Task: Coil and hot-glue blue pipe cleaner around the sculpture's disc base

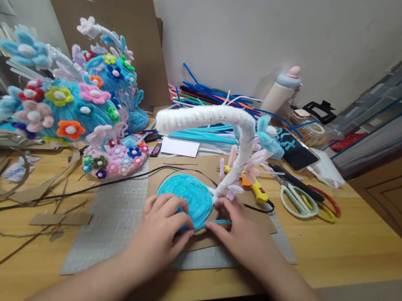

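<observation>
A round disc of coiled blue pipe cleaner [188, 192] lies on brown cardboard over a grey cutting mat. My left hand [168, 219] rests on the disc's near left part, thumb and index finger bent together at its front edge. My right hand [236, 226] is at the disc's right side, its fingers closed round a short blue pipe cleaner strip [223, 221] that runs to the disc's edge. From the disc's right edge rises a curved white fuzzy stem [241, 152], bent over to the left, with pink and blue flowers on it.
Flower-covered blue ornaments [73, 108] stand at the left. A yellow glue gun [258, 188] and scissors [298, 202] lie at the right. Behind are pipe cleaners [203, 135], a phone [300, 154] and a bottle [282, 94]. A black cable [103, 183] crosses the table.
</observation>
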The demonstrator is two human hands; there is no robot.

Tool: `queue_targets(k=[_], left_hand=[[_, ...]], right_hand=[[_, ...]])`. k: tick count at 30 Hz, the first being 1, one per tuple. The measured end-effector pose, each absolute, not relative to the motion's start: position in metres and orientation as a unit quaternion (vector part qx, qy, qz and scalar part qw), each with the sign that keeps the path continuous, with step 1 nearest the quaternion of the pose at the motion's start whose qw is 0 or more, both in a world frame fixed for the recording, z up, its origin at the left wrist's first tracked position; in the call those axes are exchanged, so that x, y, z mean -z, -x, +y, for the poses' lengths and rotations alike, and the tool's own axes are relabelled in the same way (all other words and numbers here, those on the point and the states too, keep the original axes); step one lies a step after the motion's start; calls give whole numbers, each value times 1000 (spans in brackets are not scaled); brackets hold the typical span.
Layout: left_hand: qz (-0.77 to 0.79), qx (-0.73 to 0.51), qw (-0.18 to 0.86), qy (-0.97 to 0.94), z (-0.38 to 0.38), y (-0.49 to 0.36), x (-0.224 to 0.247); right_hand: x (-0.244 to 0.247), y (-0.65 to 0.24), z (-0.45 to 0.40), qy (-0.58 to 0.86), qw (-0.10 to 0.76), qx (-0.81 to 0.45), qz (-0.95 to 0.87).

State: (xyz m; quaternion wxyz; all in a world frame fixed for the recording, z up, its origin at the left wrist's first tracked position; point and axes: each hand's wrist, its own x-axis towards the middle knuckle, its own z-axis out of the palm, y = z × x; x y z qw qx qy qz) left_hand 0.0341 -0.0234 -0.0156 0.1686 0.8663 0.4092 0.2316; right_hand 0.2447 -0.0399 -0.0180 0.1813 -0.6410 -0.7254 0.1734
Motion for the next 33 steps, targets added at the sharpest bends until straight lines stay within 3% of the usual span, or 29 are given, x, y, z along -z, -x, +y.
queue_targets(k=[17,20,23,28,33], left_hand=[[518,-327,218,-760,-5,-8,8],[497,-364,293,-731,-4,-5,7],[413,-300,349,-786,-5,-6,4],[353,-188,212,-892,-6,-10,0],[366,-158,193,-897,-6,-11,1]], right_hand=[[12,-245,-41,641,152,-211,-722],[13,-246,-40,639,157,-212,-723],[14,-246,-41,633,164,-213,-726],[14,-247,-42,627,168,-205,-733],[14,-246,-42,631,161,-209,-730]])
